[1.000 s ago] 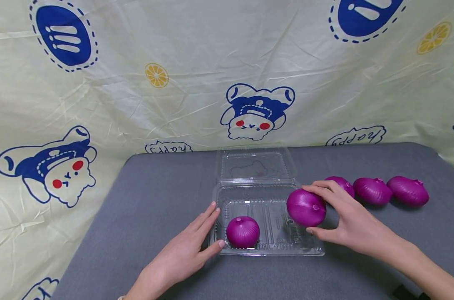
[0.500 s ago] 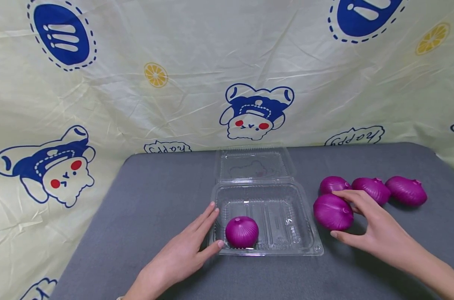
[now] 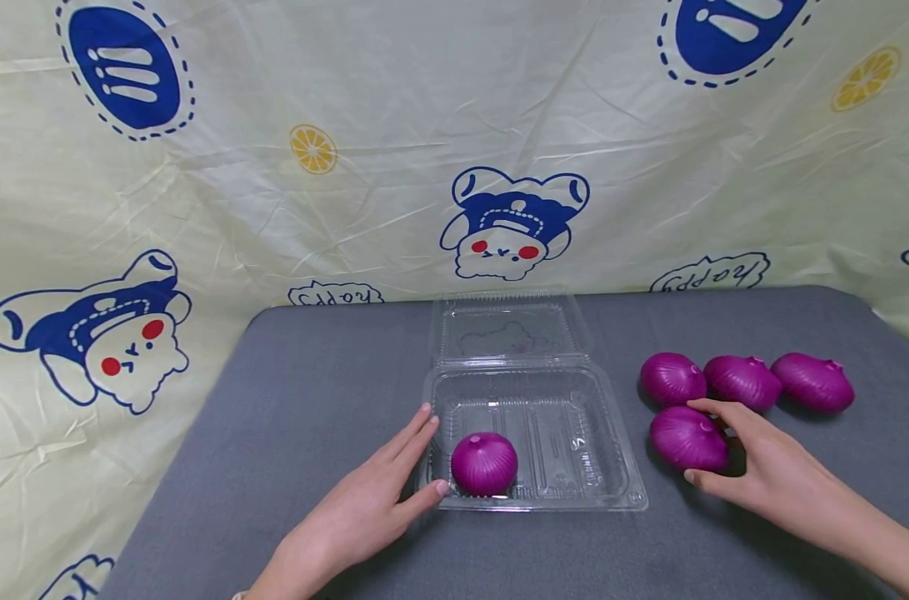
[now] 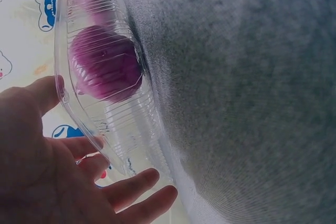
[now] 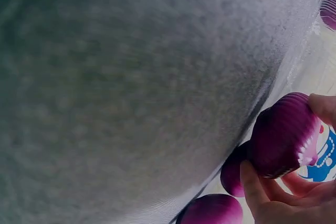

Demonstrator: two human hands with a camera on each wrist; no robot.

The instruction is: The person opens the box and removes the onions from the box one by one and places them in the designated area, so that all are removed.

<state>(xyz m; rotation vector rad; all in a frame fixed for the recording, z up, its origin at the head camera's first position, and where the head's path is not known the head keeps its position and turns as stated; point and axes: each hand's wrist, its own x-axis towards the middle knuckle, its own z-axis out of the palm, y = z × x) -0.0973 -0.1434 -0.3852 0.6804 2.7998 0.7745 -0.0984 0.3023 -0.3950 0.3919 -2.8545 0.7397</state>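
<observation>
My right hand (image 3: 761, 467) holds a purple onion (image 3: 689, 439) between thumb and fingers, right of the clear plastic clamshell box (image 3: 574, 500). In the right wrist view the fingers (image 5: 255, 187) lie against the side of this onion (image 5: 283, 135). Another onion (image 3: 485, 464) sits inside the box at its front left. With fingers spread and extended, my left hand (image 3: 372, 492) touches the box's left rim. The left wrist view shows the thumb and fingertips along the box wall (image 4: 84, 106), through which the inner onion (image 4: 107, 64) is visible.
Behind the held onion, a left onion (image 3: 671, 379), a middle onion (image 3: 742, 382) and a right onion (image 3: 812, 382) form a row. The box's lid (image 3: 510, 329) lies folded back. Grey cloth covers the table (image 3: 289, 400); a printed curtain (image 3: 394, 100) hangs behind.
The right hand has carried its onion from above the box's right side rightward and down to the table, in front of the row. The left hand has stayed at the box.
</observation>
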